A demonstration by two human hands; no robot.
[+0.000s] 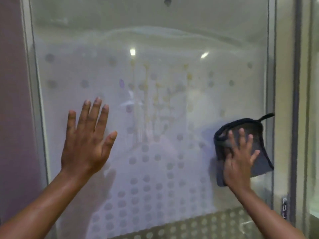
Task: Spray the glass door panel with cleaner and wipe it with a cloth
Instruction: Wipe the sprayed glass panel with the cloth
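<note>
The frosted glass door panel [155, 40] fills the view, patterned with grey dots and streaked with wet drips near its middle. My right hand [239, 157] lies flat with spread fingers on a dark grey cloth [259, 168], pressing it against the glass close to the panel's right edge. My left hand [86, 137] is open, palm flat on the glass at the left side, holding nothing. No spray bottle is in view.
A metal frame [271, 83] borders the panel on the right, with a small vertical label [284, 208] low down. A purple wall [12, 100] lies to the left. Lamp reflections [132, 52] glint in the glass.
</note>
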